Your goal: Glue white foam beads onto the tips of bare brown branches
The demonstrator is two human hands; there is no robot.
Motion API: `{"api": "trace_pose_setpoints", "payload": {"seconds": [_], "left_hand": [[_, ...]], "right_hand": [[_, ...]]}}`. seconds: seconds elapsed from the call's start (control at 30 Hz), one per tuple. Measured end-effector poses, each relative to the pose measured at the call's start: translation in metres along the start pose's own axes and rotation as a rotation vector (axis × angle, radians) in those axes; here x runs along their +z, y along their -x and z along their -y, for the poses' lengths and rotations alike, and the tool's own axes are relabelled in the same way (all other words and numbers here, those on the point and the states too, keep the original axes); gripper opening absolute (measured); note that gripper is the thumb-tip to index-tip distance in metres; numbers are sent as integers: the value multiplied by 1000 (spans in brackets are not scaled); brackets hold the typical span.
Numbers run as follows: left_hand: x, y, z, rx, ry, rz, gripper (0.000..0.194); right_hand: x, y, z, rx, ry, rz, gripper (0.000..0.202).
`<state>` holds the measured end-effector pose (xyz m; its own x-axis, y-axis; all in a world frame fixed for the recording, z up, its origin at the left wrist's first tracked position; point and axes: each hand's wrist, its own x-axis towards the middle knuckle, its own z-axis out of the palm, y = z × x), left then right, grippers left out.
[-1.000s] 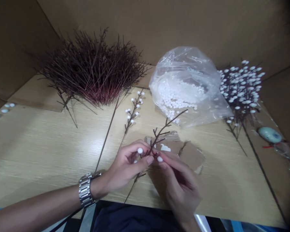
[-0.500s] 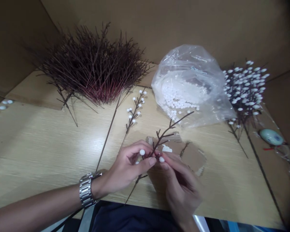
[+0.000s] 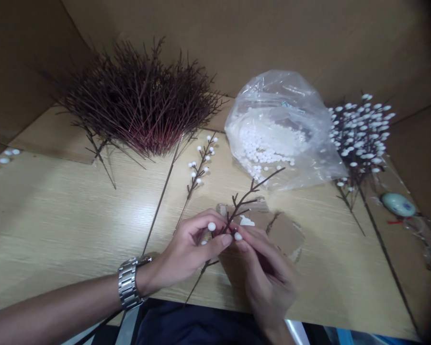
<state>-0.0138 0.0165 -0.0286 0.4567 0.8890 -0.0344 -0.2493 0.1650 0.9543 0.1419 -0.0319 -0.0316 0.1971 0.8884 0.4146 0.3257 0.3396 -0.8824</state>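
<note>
My left hand pinches a dark brown artificial twig between thumb and fingers. The twig slants up to the right, its thin stem emerging below the hand. One white ball sits on a side branch by my left index finger, and another shows partly under the thumb. In my right hand, thumb and index finger pinch a white berry-like ball right beside my left thumb, at the twig. Whether that ball is seated on a branch tip is hidden by the fingers.
Behind lie a heap of bare twigs, a twig with white balls and a clear bag of white balls. At right are a bundle of white-tipped twigs and a pale green oval object. Torn cardboard lies beyond my right hand.
The right hand's fingertips and the pinched ball have shifted very slightly left, toward the twig. My left hand keeps its grip almost unmoved. The view has turned a little.
</note>
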Motion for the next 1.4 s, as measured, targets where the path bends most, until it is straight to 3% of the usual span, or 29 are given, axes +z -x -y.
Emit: {"api": "trace_pose_setpoints", "payload": {"seconds": [0.1, 0.2, 0.33, 0.4, 0.47, 0.53, 0.73, 0.83, 0.97, 1.03, 1.13, 1.27, 1.4], "left_hand": [[0, 1, 1, -43, 34, 1, 14], [0, 1, 3, -86, 52, -30, 20], [-1, 0, 3, -117, 46, -45, 27], [-1, 1, 2, -140, 44, -45, 29], [-1, 2, 3, -159, 49, -48, 29], [-1, 2, 4, -161, 57, -59, 31], [0, 2, 3, -141, 27, -45, 30], [0, 2, 0, -146, 10, -42, 29], [0, 3, -1, -147, 1, -44, 28], [0, 3, 0, -119, -4, -31, 25], [0, 4, 3, -81, -29, -9, 22], [-1, 5, 4, -69, -45, -9, 22], [0, 4, 3, -64, -49, -9, 21]], "right_hand": [[-11, -1, 1, -4, 59, 24, 42], [-38, -20, -2, 13, 187, -30, 32], [-83, -80, -15, -14, 408, 23, 13], [-95, -114, -26, -38, 592, 175, 16], [-96, -140, -40, -59, 706, 361, 22], [-88, -157, -56, -70, 756, 444, 24], [-63, -174, -94, -65, 721, 467, 18], [-66, -172, -89, -47, 678, 415, 14], [-75, -137, -48, -11, 546, 285, 12], [-73, -108, -22, 124, 225, 197, 9], [-59, -66, 3, 324, -64, 157, 6], [-33, -34, -1, 558, -297, 161, 7], [-19, -25, -14, 714, -535, 83, 16]]}}
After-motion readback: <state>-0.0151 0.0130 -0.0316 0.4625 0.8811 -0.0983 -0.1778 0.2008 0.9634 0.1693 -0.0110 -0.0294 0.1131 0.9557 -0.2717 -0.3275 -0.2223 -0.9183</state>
